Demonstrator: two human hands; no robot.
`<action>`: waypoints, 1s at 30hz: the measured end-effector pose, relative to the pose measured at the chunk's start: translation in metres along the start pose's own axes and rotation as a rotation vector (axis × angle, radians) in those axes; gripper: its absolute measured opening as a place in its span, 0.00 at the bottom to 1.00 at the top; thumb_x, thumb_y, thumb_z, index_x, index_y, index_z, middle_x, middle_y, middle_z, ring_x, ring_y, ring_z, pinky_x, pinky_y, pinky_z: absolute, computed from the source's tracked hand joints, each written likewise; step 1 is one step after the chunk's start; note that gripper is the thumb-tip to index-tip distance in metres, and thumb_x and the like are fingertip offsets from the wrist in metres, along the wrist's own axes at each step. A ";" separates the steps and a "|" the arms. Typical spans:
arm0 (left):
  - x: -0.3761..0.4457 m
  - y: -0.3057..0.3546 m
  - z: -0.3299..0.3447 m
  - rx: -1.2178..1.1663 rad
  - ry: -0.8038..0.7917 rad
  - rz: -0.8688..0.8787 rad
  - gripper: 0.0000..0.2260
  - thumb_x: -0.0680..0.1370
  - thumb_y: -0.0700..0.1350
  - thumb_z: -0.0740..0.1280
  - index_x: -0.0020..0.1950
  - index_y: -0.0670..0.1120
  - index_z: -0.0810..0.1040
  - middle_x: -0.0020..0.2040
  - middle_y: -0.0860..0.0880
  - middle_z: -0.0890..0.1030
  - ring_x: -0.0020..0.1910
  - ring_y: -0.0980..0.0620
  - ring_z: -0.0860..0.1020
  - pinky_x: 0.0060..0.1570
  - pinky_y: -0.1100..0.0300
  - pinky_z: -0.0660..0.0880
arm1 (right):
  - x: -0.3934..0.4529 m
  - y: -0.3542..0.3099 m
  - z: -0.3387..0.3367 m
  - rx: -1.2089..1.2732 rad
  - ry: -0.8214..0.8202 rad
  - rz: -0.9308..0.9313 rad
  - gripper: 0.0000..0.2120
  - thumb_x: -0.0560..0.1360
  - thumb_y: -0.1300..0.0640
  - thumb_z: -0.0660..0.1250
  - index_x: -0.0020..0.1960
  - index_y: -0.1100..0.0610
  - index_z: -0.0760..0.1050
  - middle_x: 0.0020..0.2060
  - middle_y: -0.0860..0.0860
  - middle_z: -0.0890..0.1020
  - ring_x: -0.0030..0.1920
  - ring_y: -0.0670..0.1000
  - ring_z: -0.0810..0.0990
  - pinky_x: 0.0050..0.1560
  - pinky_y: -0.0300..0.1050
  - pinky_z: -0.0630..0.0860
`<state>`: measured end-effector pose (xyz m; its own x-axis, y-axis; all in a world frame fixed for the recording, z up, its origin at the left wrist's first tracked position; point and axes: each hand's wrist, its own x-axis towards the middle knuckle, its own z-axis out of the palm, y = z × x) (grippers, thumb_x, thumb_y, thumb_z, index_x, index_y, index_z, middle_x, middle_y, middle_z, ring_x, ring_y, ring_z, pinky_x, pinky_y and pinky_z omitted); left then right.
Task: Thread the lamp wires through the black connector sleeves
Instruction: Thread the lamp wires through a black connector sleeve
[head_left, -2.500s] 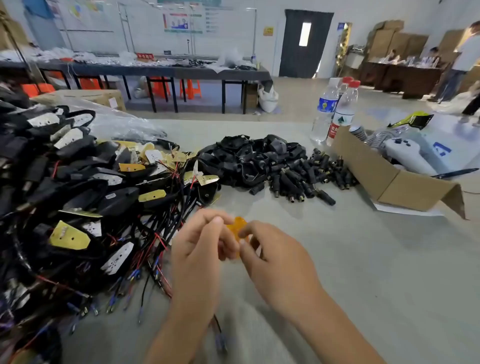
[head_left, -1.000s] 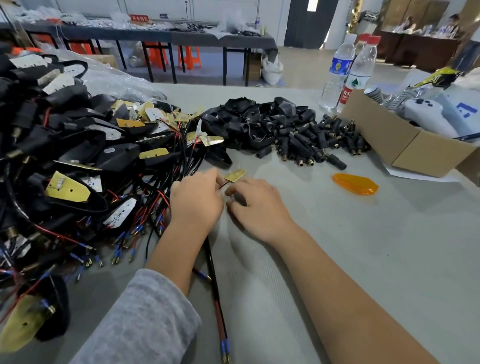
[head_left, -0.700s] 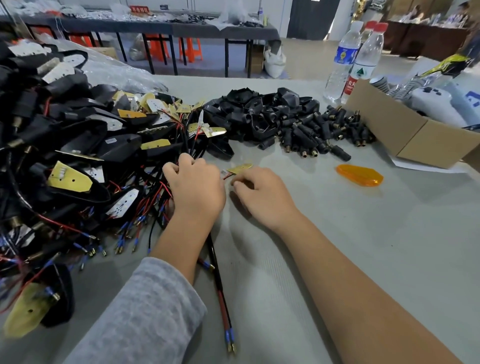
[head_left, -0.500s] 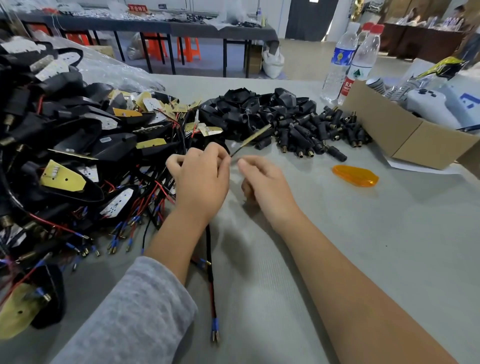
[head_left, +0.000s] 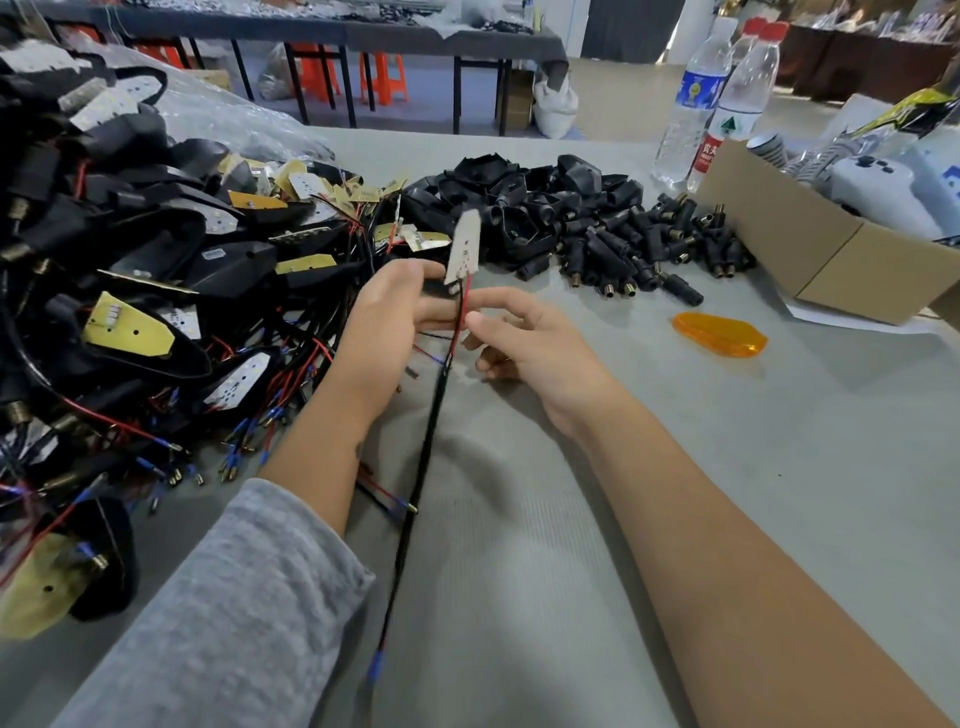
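The left hand (head_left: 387, 322) pinches the base of a small LED board (head_left: 466, 249), holding it upright above the table (head_left: 779, 441). The right hand (head_left: 524, 340) is loosely open, its thumb tip touching the red and black wires (head_left: 457, 322) just below the board. Those wires hang down in a black sheath toward the viewer. The sleeves (head_left: 649, 249) lie piled beyond the hands, untouched. Left is a heap of wired lamps (head_left: 156, 270); right, an orange lens (head_left: 719, 335) and a box (head_left: 831, 260).
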<state>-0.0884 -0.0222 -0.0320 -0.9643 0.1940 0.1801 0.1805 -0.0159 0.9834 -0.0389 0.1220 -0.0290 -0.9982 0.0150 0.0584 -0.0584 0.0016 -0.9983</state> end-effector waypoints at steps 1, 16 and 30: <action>0.001 0.001 0.000 -0.089 0.003 -0.034 0.17 0.85 0.55 0.49 0.55 0.50 0.76 0.43 0.47 0.86 0.43 0.48 0.85 0.44 0.55 0.80 | 0.001 0.000 0.002 -0.034 0.003 0.003 0.04 0.79 0.61 0.66 0.50 0.55 0.79 0.37 0.52 0.78 0.28 0.45 0.74 0.32 0.35 0.72; 0.001 0.002 0.000 -0.296 0.025 0.160 0.15 0.85 0.40 0.55 0.63 0.57 0.71 0.56 0.54 0.84 0.46 0.55 0.79 0.48 0.61 0.75 | -0.002 -0.001 0.003 -0.461 -0.137 -0.008 0.10 0.75 0.56 0.72 0.35 0.56 0.80 0.20 0.45 0.71 0.20 0.41 0.67 0.25 0.32 0.64; -0.006 0.008 0.005 -0.085 -0.447 -0.317 0.14 0.82 0.47 0.61 0.68 0.48 0.73 0.52 0.48 0.85 0.38 0.54 0.83 0.28 0.66 0.75 | 0.008 -0.001 -0.032 0.323 0.561 -0.007 0.11 0.81 0.59 0.60 0.40 0.54 0.69 0.24 0.47 0.70 0.22 0.44 0.65 0.21 0.34 0.60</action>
<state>-0.0803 -0.0186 -0.0252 -0.7895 0.5993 -0.1324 -0.1389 0.0358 0.9897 -0.0465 0.1544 -0.0271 -0.8435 0.5363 -0.0311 -0.1534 -0.2960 -0.9428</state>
